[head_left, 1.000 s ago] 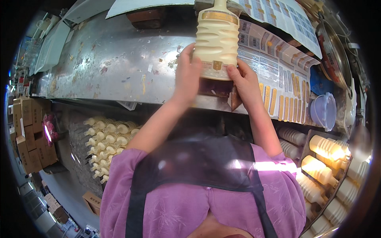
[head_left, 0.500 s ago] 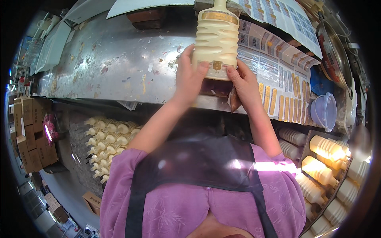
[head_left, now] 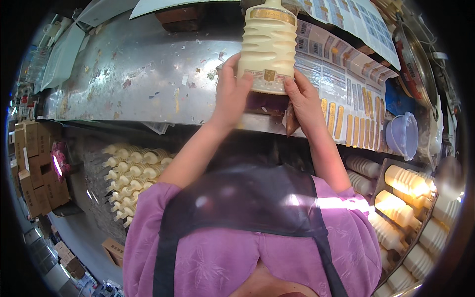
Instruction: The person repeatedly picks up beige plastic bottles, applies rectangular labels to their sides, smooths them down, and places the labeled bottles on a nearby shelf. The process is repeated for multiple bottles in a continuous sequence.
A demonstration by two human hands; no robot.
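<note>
A cream bottle (head_left: 269, 47) with wavy ridges lies with its neck pointing away, at the top of the view. It bears a gold label (head_left: 271, 16) near the shoulder and a narrow printed band (head_left: 268, 75) near the base. My left hand (head_left: 231, 94) is curled against the bottle's left side, its thumb by the band's left end. At the lower right side, my right hand (head_left: 304, 99) grips the bottle, thumb on the band's right end. Most of the fingers behind the bottle are hidden. A brown pointed piece (head_left: 292, 121) hangs below my right palm.
The scuffed metal table (head_left: 148, 84) stretches left. Label sheets (head_left: 346, 84) lie right of the bottle, with a translucent bucket (head_left: 402, 136) beside them. Several cream bottles stand below left (head_left: 131, 173); others fill a crate (head_left: 396, 208) at lower right. Cardboard boxes (head_left: 37, 168) are stacked far left.
My left thumb has slid left across the printed band, toward the bottle's edge. The bottle has shifted only slightly in view; my right hand keeps its hold.
</note>
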